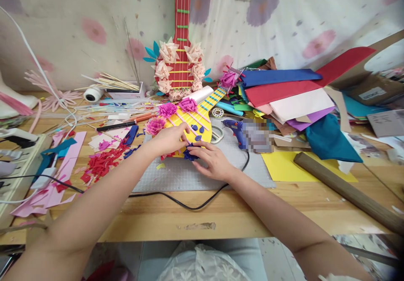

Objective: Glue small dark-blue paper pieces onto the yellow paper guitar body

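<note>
A yellow paper guitar [175,119] lies tilted on the grey cutting mat [151,180], its neck pointing up and right. Pink paper flowers [167,110] and small dark blue leaf pieces [198,138] decorate its body. At its lower edge is a dark blue paper flower [189,153], partly covered by fingers. My right hand [213,161] holds this flower from the right, between thumb and fingers. My left hand [172,139] rests over the guitar body, fingertips pinched together just above the blue flower; what lies between them is hidden.
A blue glue gun [237,131] lies right of the guitar, its black cord [195,208] looping along the front. Behind stands a red paper guitar [182,68]. Red scraps [105,161] lie left, stacked coloured paper [284,87] right, beside a brown tube [341,188].
</note>
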`<state>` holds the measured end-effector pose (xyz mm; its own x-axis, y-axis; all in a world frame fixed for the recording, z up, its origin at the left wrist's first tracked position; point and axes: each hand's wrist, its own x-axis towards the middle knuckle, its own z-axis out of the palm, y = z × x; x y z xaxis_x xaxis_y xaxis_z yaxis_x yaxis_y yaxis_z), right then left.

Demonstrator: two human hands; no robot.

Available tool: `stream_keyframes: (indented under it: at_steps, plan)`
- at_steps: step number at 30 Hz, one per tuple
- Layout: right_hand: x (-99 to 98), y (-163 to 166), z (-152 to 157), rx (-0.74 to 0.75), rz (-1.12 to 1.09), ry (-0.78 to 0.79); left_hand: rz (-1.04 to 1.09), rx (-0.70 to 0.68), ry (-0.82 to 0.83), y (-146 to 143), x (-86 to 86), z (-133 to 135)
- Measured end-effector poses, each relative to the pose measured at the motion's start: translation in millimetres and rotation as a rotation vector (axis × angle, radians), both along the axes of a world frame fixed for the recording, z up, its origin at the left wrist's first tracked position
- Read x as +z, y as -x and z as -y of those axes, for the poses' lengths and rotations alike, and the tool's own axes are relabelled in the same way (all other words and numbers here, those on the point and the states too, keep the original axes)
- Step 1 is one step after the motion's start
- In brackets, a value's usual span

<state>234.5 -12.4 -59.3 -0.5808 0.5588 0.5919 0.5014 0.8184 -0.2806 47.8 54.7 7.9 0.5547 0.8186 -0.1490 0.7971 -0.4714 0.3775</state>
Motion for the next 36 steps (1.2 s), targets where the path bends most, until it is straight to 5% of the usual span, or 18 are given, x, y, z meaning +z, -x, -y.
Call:
stream_keyframes:
  at_steps: [36]
  plan:
    - [0.0,0.2,-1.1,0.014,0.013,0.023,0.191,0.396,0.332,-15.0,8.0,12.3]
